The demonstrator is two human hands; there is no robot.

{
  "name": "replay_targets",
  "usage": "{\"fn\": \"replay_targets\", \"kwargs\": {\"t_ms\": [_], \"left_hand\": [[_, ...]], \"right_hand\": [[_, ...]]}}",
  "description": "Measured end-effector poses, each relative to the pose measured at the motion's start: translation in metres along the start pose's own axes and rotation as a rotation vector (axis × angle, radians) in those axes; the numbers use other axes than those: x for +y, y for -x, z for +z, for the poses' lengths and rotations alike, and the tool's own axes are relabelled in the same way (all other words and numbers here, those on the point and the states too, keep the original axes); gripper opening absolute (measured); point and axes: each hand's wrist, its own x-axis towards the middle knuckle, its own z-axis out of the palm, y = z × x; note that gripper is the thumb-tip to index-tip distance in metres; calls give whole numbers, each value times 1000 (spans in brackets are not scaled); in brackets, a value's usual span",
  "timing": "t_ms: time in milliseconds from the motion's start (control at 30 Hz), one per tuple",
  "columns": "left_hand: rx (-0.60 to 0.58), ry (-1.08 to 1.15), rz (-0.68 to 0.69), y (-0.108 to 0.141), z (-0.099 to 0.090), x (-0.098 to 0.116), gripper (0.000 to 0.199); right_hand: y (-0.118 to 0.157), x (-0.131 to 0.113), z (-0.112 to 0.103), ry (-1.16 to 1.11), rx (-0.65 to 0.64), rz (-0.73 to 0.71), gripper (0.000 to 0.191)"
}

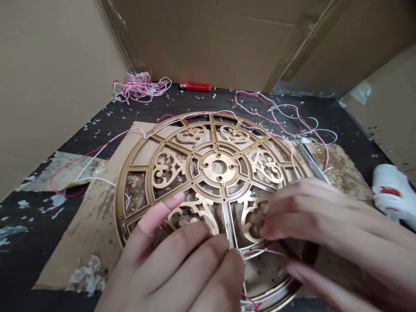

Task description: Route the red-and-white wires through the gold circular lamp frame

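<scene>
Head view: a gold wheel [209, 172] with scrollwork lies flat on a cardboard sheet [78, 225], on a dark table [208, 100].
Left hand: the left hand [188, 268] is over the near left part of the wheel, fingers bent, one finger lifted above a spoke; the thumb is hidden, so whether it grips anything cannot be told.
Right hand: the right hand [308, 221] is over the wheel's near right part, fingers bent and thumb lower down; whether it pinches the wire cannot be told.
Rim wires: red and white wires [256, 251] show at the wheel's near side between the hands; more run along its far rim.
Wire bundle: a tangled bundle [139, 89] lies beyond the wheel, to its left.
Loose loops: wire loops [294, 107] spread beyond the wheel, to its right.
Red handle: a red handle [195, 86] lies beyond the wheel.
Bottle: a white bottle [390, 184] is right of the wheel.
</scene>
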Motion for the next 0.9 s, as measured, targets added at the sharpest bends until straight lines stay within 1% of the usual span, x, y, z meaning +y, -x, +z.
{"fn": "replay_targets", "kwargs": {"t_ms": [67, 200, 267, 333, 400, 467, 500, 567, 700, 767, 833, 900], "left_hand": [[2, 1, 2, -1, 1, 0, 21], [-5, 2, 5, -1, -1, -2, 19], [-8, 0, 1, -3, -3, -3, 15], [16, 7, -26, -5, -3, -4, 13], [81, 34, -85, -8, -3, -4, 24], [151, 63, -133, -10, -1, -3, 36], [168, 73, -138, -11, -1, -2, 39], [155, 76, -117, -11, -1, -1, 40], [156, 63, -88, -6, -3, -2, 40], [130, 42, -66, -4, -5, -4, 28], [62, 19, -22, -3, -5, -5, 15], [22, 8, 13, -2, -4, -6, 15]], "right_hand": [[-1, -2, 1, -30, -2, 6, 22], [-6, -4, 7, -111, 4, 5, 21], [-8, -3, 7, -111, 11, 17, 17], [-10, -3, 7, -103, -1, -1, 12], [-10, -2, 6, -103, -12, -35, 14], [-9, -2, 7, -106, 1, -24, 16], [-9, -2, 7, -107, 11, -10, 15], [-9, -1, 9, -102, 16, 4, 15], [-9, 0, 12, -159, 11, -44, 19], [-9, -1, 13, -172, 23, -42, 17], [-8, -2, 12, -147, 31, -23, 14], [-8, -4, 9, -101, 43, -1, 13]]}}
